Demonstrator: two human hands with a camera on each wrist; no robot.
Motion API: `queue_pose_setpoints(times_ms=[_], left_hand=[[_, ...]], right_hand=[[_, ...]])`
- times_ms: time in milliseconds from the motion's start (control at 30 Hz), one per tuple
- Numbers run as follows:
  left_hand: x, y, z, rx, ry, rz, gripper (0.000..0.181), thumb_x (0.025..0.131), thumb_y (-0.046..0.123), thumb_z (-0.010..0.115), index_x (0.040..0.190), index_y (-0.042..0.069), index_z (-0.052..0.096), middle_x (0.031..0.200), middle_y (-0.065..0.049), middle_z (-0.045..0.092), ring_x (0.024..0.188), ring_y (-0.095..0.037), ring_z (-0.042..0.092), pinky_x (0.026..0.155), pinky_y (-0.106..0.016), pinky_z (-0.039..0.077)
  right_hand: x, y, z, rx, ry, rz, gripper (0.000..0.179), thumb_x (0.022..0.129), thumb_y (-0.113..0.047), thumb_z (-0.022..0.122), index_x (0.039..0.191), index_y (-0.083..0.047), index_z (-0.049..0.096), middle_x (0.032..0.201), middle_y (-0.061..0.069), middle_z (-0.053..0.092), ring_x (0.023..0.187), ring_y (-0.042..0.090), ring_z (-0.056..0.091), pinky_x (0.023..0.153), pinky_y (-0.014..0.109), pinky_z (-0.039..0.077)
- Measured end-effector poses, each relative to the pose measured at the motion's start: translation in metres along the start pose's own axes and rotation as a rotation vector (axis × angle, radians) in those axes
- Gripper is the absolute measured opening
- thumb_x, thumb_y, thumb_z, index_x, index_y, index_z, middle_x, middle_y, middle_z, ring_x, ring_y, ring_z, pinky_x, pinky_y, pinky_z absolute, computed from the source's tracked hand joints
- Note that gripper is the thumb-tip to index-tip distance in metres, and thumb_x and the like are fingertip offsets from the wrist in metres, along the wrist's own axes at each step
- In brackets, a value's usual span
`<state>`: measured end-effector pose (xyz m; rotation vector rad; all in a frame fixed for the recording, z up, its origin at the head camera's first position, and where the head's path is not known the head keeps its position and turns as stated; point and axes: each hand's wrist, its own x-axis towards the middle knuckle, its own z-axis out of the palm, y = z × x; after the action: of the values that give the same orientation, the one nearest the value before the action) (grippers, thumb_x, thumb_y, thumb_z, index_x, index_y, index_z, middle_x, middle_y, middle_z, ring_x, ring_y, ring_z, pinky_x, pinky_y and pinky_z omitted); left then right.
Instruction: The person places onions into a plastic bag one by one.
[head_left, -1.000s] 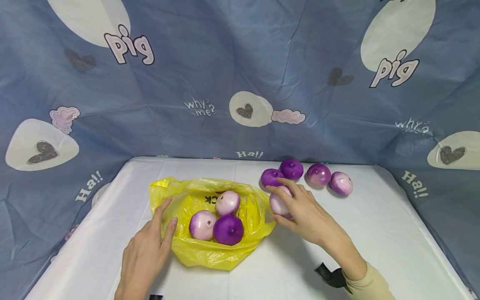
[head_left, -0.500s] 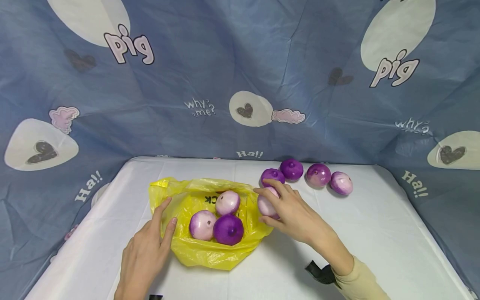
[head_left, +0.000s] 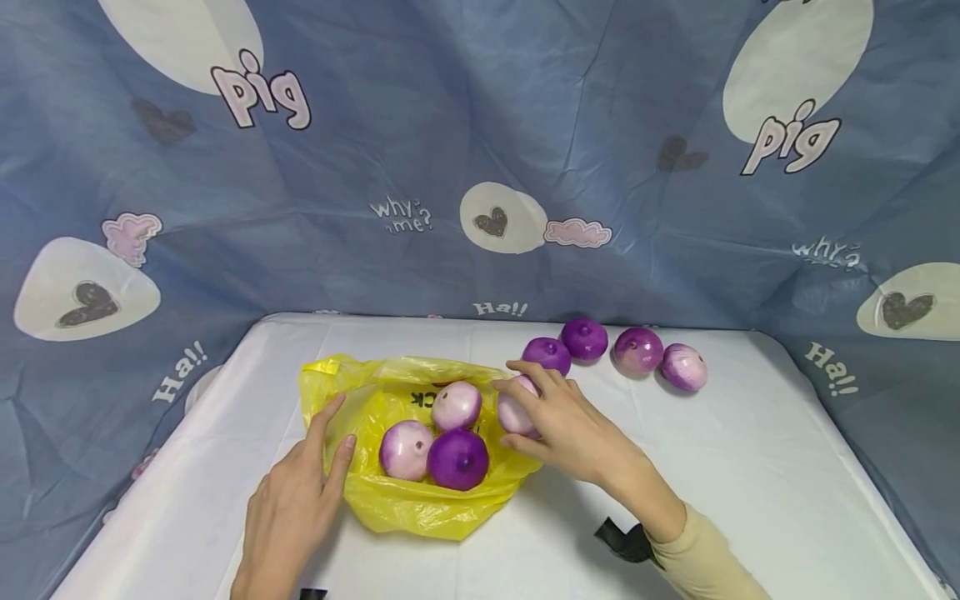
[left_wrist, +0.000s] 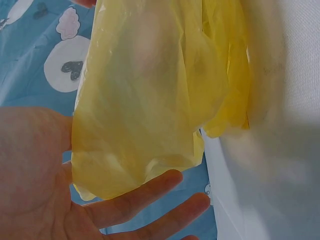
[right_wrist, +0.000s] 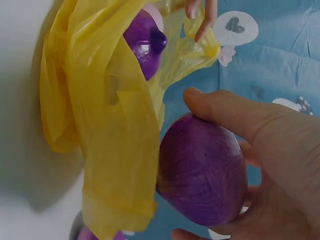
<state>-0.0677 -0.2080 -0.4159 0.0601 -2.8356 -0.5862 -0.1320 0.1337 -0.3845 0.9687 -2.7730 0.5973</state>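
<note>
In the head view my right hand [head_left: 566,425] grips a pale purple-and-white onion [head_left: 516,408] at the right side of a yellow plastic bag's mouth. Up close in the right wrist view, the held onion [right_wrist: 202,170] lies beside the bag's wall [right_wrist: 120,165]. The yellow bag [head_left: 420,517] stands open. Inside are two pale onions [head_left: 406,451] [head_left: 456,406] and a dark purple one [head_left: 458,460]. My left hand [head_left: 288,500] is at the bag's left rim, thumb and index finger spread. The left wrist view shows its straight fingers [left_wrist: 145,197] beside the bag [left_wrist: 135,110].
Behind the right hand on the white table [head_left: 750,467] lie several more onions: dark purple ones [head_left: 547,356] [head_left: 585,340], a glossy one [head_left: 637,351] and a streaked one [head_left: 684,367]. A blue printed cloth [head_left: 480,133] hangs along the table's far edge.
My right hand has moved left with the onion, from right of the bag to over its right rim. The left hand and the other onions stay put.
</note>
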Motion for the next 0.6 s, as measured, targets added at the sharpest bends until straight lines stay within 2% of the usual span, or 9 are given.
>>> queue_pose_setpoints(times_ms=[600], left_hand=[[0.000,0.001,0.001,-0.003,-0.002,0.002,0.056,0.112,0.044,0.054,0.166,0.034,0.039,0.103,-0.023,0.078,0.082,-0.047,0.075,0.056,-0.054,0.050]], right_hand=[[0.019,-0.003,0.023,0.025,-0.040,-0.035,0.067,0.095,-0.041,0.083,0.153,-0.020,0.057,0.158,0.018,0.053,0.134,0.039,0.060,0.112,0.058,0.049]])
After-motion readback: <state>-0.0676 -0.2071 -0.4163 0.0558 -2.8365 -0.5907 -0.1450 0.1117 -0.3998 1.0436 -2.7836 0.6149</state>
